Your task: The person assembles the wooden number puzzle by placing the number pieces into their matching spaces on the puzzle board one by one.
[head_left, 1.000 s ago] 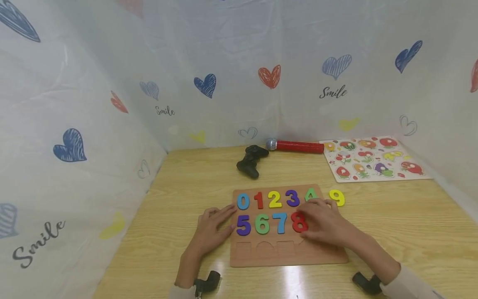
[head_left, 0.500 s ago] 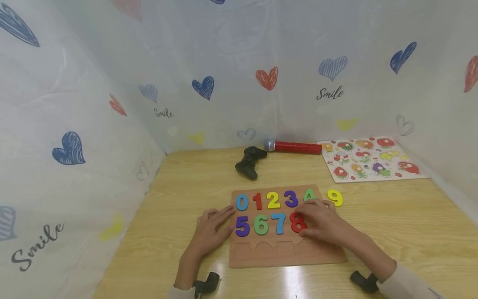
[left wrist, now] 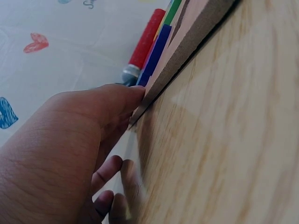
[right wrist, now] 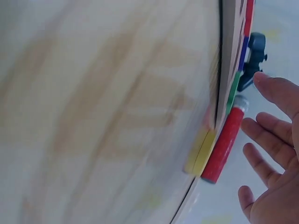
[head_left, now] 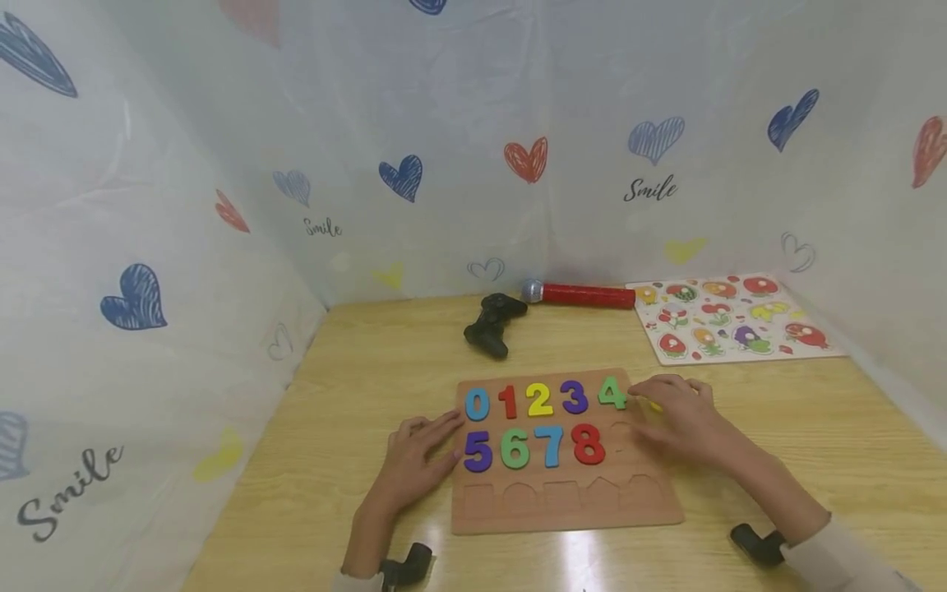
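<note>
A wooden number puzzle board holds coloured digits 0 to 4 in its back row. The 5, 6, 7 and a red 8 fill the row in front. My left hand rests at the board's left edge, fingertips beside the 0 and 5. In the left wrist view, the left thumb touches the board's side. My right hand is over the board's right edge, fingers spread and holding nothing. Mostly hidden under it in the head view is a yellow 9, which lies on the table in the right wrist view.
Behind the board lie a black game controller and a red toy microphone. A fruit puzzle board sits at the back right. A curtain printed with hearts bounds the table at the back and sides.
My right hand has left the red 8 and moved right, over the yellow 9. The 8, the green 4 and the front-row recesses are now uncovered. My left hand stays at the board's edge.
</note>
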The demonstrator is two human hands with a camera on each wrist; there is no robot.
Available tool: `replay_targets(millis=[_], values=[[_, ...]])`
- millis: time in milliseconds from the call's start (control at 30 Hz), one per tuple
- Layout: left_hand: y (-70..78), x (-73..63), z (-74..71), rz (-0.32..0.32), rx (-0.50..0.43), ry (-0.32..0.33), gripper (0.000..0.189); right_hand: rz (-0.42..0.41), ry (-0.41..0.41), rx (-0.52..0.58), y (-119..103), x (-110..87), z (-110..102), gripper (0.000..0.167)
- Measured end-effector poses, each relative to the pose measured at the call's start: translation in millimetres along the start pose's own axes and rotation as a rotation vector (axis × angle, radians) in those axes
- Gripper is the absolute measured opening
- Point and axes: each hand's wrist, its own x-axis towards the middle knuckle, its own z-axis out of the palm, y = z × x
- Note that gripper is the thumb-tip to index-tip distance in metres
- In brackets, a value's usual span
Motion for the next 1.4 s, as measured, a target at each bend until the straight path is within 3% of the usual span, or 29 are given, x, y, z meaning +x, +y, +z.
replay_targets(millis=[167, 600, 1167, 1400], values=[[-0.7, -3.0, 0.4, 0.004, -0.013, 0.009, 0.051, 0.063, -0.021, -0.021, 17, 0.4, -6, 0.052], [-1.0, -6.9, 1.4, 0.002, -0.027, 0.013, 0.051, 0.089, -0.017, -0.038, 44, 0.6, -11, 0.056], [-1.3, -3.9, 2.6, 0.006, -0.019, 0.0, 0.05, 0.093, -0.059, -0.03, 51, 3.3, -13, 0.06], [0.9, -2.1, -0.3, 0.018, -0.008, 0.011, 0.05, 0.072, -0.039, -0.033, 53, 4.5, -13, 0.054]])
